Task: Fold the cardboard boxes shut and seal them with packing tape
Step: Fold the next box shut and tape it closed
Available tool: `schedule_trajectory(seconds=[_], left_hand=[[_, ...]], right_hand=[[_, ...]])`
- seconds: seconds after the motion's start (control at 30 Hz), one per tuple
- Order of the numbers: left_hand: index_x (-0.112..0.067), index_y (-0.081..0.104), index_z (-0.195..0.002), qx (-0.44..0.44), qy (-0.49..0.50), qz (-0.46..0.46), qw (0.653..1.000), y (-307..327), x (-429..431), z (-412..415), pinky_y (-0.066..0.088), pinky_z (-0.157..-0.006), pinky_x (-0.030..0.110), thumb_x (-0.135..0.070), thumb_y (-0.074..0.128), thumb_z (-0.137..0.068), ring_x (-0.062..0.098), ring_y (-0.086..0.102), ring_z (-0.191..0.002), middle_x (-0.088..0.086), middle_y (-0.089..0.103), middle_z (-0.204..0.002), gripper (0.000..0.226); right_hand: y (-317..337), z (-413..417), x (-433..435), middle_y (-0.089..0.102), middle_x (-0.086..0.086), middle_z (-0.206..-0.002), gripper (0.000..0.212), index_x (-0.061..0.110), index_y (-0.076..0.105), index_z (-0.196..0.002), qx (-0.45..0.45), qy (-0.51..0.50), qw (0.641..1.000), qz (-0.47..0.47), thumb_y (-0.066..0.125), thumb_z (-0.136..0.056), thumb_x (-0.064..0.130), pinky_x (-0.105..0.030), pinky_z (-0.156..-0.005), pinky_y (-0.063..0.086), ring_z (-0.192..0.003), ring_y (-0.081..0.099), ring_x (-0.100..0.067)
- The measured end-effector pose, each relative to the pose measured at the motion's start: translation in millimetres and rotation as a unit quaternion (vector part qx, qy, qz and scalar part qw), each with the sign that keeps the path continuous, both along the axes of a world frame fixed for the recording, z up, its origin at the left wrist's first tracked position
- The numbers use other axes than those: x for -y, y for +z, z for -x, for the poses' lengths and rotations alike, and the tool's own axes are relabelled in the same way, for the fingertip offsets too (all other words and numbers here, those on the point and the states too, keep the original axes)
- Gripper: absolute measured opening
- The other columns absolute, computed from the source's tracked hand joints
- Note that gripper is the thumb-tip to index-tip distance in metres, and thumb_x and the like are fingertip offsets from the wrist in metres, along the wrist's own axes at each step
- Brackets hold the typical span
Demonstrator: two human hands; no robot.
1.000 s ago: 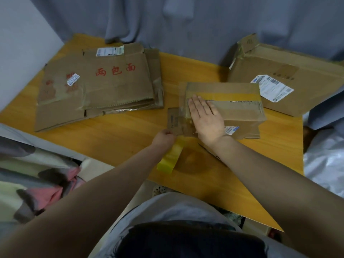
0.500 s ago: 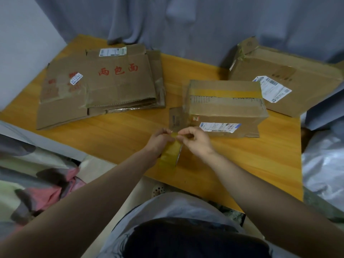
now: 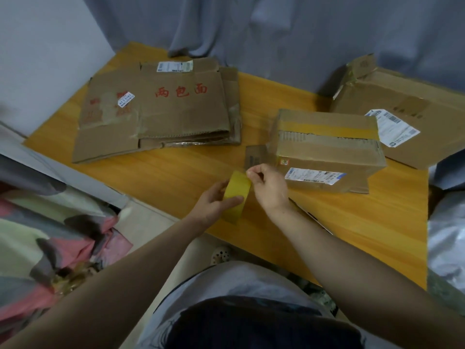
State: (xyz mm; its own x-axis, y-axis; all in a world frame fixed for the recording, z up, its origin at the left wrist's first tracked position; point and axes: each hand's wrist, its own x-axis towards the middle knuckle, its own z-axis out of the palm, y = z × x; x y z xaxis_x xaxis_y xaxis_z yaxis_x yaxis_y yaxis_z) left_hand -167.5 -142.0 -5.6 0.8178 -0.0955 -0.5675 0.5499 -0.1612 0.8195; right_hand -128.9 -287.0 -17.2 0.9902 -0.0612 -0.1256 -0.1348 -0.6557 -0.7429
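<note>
Lying flat near the tabletop's point(image 3: 352, 235) far-left corner, the flattened cardboard boxes point(image 3: 161, 109) hold nothing and are not yet set up. Near the front edge, the left hand point(image 3: 214, 202) curls around the yellow packing-tape roll point(image 3: 236, 195), holding it on edge so the right hand point(image 3: 270, 188) can pinch the free end at its top, probably to draw a fresh strip. Just beyond, toward the right edge, the small cardboard box point(image 3: 327, 152) stands folded shut with one yellow tape strip point(image 3: 327, 127) across its top; its contents are hidden. At the far-right corner lies a larger labelled box point(image 3: 402, 117), one corner flap sticking up.
</note>
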Motion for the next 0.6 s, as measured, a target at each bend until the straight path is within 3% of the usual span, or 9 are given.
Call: schedule_trajectory(seconds=[0.07,0.13,0.2,0.3,0.37,0.47,0.53,0.6], left_hand=[[-0.016,0.056,-0.124,0.039,-0.029,-0.08,0.996,5.1,-15.2,-6.6,0.048,-0.07,0.018,-0.032,0.066,-0.087,0.006,0.06,-0.088,0.002,0.065,-0.111,0.042],[-0.016,0.059,-0.119,0.069,-0.094,-0.191,0.975,9.1,-31.5,-19.5,0.049,-0.073,0.022,-0.042,0.063,-0.087,0.01,0.06,-0.088,-0.001,0.065,-0.103,0.042],[-0.017,0.059,-0.122,0.081,-0.174,-0.322,0.927,10.5,-44.7,-32.6,0.049,-0.077,0.028,-0.052,0.061,-0.085,0.016,0.059,-0.097,0.0,0.064,-0.112,0.051],[-0.017,0.058,-0.124,0.073,-0.211,-0.485,0.846,10.3,-61.2,-48.3,0.047,-0.071,0.03,-0.066,0.052,-0.083,0.02,0.059,-0.101,0.001,0.063,-0.115,0.064],[-0.017,0.059,-0.122,0.07,-0.221,-0.508,0.83,9.8,-70.9,-56.9,0.048,-0.072,0.031,-0.07,0.047,-0.083,0.021,0.059,-0.101,0.001,0.063,-0.115,0.067],[-0.02,0.058,-0.126,0.058,-0.269,-0.502,0.82,10.5,-73.8,-69.9,0.047,-0.078,0.032,-0.058,0.046,-0.089,0.023,0.057,-0.107,0.001,0.061,-0.121,0.055],[-0.018,0.061,-0.12,0.046,-0.318,-0.518,0.793,8.5,-67.1,-77.8,0.046,-0.071,0.029,-0.051,0.049,-0.09,0.022,0.057,-0.098,0.002,0.062,-0.111,0.046],[-0.013,0.062,-0.112,0.033,-0.352,-0.527,0.773,5.6,-57.9,-85.4,0.044,-0.065,0.028,-0.046,0.053,-0.09,0.02,0.055,-0.084,0.001,0.058,-0.093,0.04]], right_hand=[[-5.5,-2.9,-10.2,0.067,-0.003,-0.105,0.019,0.015,0.065,-0.103,-0.034,-0.026,0.999,-0.024,0.052,-0.096,0.026,-0.03,-0.08,0.046,-0.099,0.059,-0.019],[-12.2,-4.5,-24.9,0.067,-0.004,-0.103,0.015,0.016,0.065,-0.098,-0.075,-0.074,0.992,-0.072,0.054,-0.096,0.024,-0.031,-0.083,0.047,-0.099,0.06,-0.021],[-16.9,-6.9,-41.1,0.067,-0.003,-0.096,0.013,0.015,0.066,-0.094,-0.114,-0.137,0.974,-0.137,0.056,-0.095,0.023,-0.029,-0.081,0.046,-0.095,0.062,-0.021],[-21.7,-12.2,-58.2,0.067,-0.001,-0.081,0.017,0.013,0.068,-0.084,-0.161,-0.208,0.941,-0.212,0.058,-0.094,0.023,-0.027,-0.074,0.042,-0.085,0.063,-0.02],[-29.4,-16.5,-63.5,0.066,0.0,-0.071,0.023,0.014,0.065,-0.072,-0.192,-0.233,0.923,-0.237,0.059,-0.093,0.019,-0.029,-0.071,0.044,-0.081,0.065,-0.022],[-40.8,-22.0,-63.6,0.065,-0.003,-0.071,0.021,0.012,0.065,-0.073,-0.253,-0.256,0.899,-0.248,0.059,-0.093,0.017,-0.029,-0.061,0.046,-0.073,0.063,-0.019],[-46.4,-23.7,-61.2,0.064,-0.005,-0.07,0.023,0.013,0.061,-0.07,-0.278,-0.253,0.892,-0.251,0.06,-0.092,0.017,-0.024,-0.053,0.042,-0.06,0.056,-0.015],[-51.6,-23.0,-59.3,0.058,-0.004,-0.06,0.029,0.017,0.059,-0.061,-0.299,-0.241,0.896,-0.224,0.063,-0.089,0.023,-0.026,-0.054,0.042,-0.05,0.049,-0.015]])
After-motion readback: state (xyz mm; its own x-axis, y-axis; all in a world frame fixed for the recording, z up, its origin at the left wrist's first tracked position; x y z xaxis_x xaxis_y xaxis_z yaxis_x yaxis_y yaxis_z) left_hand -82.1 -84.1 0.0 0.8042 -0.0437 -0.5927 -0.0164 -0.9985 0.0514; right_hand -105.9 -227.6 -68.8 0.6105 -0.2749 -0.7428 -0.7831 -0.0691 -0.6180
